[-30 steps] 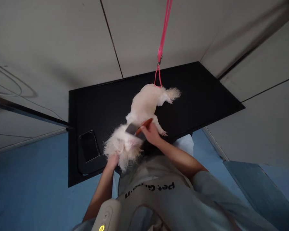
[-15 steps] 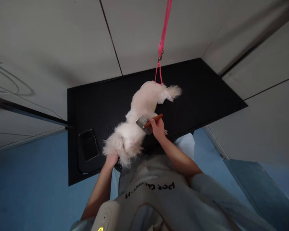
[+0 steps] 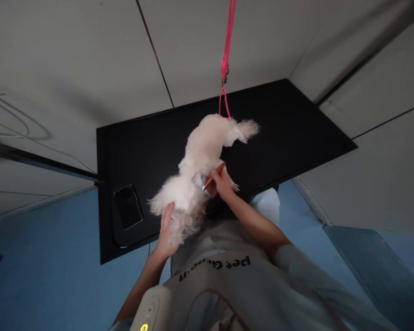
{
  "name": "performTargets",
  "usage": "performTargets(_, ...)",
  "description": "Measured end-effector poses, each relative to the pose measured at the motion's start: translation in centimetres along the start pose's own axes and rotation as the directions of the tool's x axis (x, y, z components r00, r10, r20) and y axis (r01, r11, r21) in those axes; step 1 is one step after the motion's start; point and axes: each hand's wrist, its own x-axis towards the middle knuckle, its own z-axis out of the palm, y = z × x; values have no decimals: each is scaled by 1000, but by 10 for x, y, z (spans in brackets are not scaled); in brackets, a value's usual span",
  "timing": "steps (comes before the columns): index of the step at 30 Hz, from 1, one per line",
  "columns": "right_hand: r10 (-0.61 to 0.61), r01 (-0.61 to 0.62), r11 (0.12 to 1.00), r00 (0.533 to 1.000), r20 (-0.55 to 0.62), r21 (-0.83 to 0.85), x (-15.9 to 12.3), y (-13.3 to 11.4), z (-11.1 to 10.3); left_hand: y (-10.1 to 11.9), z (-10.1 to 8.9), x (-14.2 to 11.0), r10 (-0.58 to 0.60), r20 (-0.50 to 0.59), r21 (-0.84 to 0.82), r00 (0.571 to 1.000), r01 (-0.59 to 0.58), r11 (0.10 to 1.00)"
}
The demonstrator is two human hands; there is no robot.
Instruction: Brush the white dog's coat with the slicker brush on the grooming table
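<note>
A small white dog (image 3: 204, 140), its body clipped short and its head (image 3: 179, 191) and tail fluffy, is on a black-topped table (image 3: 283, 119). My right hand (image 3: 222, 184) is closed around the wooden handle of a slicker brush (image 3: 222, 166). The brush head is tilted into the fur beside the dog's neck and shoulder, mostly hidden. At the dog's head, my left hand (image 3: 167, 234) holds the long fur from the near side, its fingers laid up along the head and the thumb hidden in the fur.
A pink leash (image 3: 227, 50) hangs from above and loops around the dog's rear. On the table's left lies a dark phone (image 3: 128, 207). A black post (image 3: 41, 161) meets the table's left edge. Wall panels (image 3: 210, 37) stand behind, and the floor (image 3: 55, 262) is blue.
My left hand has shifted from under the dog's head to its near side, fingers now higher. My right hand has moved slightly left and down, and the brush has tilted, its flat back less visible.
</note>
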Motion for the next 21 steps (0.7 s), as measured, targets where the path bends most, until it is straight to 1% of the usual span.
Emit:
performTargets(1, -16, 16, 1000, 998, -65, 1, 4, -2, 0, 3, -1, -5, 57, 23, 40, 998, -58, 997)
performTargets(2, -41, 41, 999, 995, -86, -3, 6, -4, 0, 6, -2, -9, 132, 53, 81, 990, -136, 987)
performTargets(3, -65, 65, 998, 997, -40, -11, 7, -6, -1, 10, -4, -11, 210, 80, 114, 974, -218, 969)
performTargets(4, -80, 82, 996, 995, 62, -22, 8, -8, -1, 14, -7, -12, 277, 88, 139, 957, -287, 948)
performTargets(5, -79, 86, 996, 981, 180, -35, 8, -10, 0, 18, -10, -10, 330, 67, 152, 942, -337, 929)
performTargets(6, -64, 78, 996, 966, 250, -45, 8, -11, 0, 22, -13, -6, 371, 14, 159, 929, -368, 916)
performTargets(7, -48, 63, 997, 969, 243, -51, 8, -12, -1, 27, -15, 1, 390, -61, 164, 919, -376, 912)
performTargets(8, -35, 43, 998, 985, 167, -50, 9, -14, -1, 31, -17, 10, 388, -145, 168, 910, -364, 916)
performTargets(9, -31, 33, 999, 999, 45, -40, 9, -14, -1, 35, -18, 21, 371, -224, 166, 901, -340, 926)
performTargets(10, -40, 38, 999, 997, -69, -30, 9, -15, -1, 37, -18, 35, 336, -286, 153, 897, -304, 940)
performTargets(11, -58, 56, 998, 992, -110, -25, 8, -15, -1, 39, -16, 50, 287, -323, 129, 902, -259, 957)
performTargets(12, -80, 78, 997, 995, -55, -29, 6, -15, -1, 38, -15, 67, 226, -338, 93, 913, -207, 974)
performTargets(13, -93, 96, 995, 994, 63, -42, 5, -14, -1, 36, -12, 85, 163, -346, 45, 924, -157, 987)
performTargets(14, -91, 102, 993, 980, 176, -57, 4, -14, -1, 33, -9, 102, 95, -320, -11, 943, -104, 995)
performTargets(15, -74, 95, 993, 967, 243, -75, 3, -14, -1, 29, -5, 118, 21, -269, -68, 963, -41, 997)
performTargets(16, -55, 78, 993, 971, 233, -90, 4, -15, -2, 25, -2, 132, -82, -198, -129, 977, 57, 990)
performTargets(17, -47, 62, 993, 988, 146, -96, 5, -16, -3, 21, 0, 143, -188, -96, -189, 977, 167, 968)
performTargets(18, -56, 57, 994, 998, 17, -92, 6, -17, -4, 18, 2, 151, -282, 18, -239, 959, 278, 931)
performTargets(19, -74, 66, 994, 993, -97, -86, 6, -18, -5, 16, 3, 156, -359, 139, -273, 923, 384, 882)
performTargets(20, -92, 82, 993, 987, -134, -82, 3, -18, -4, 16, 3, 158, -412, 246, -292, 877, 473, 831)
performTargets(21, -103, 96, 992, 991, -81, -84, 0, -18, -4, 17, 2, 158, -439, 336, -304, 833, 538, 786)
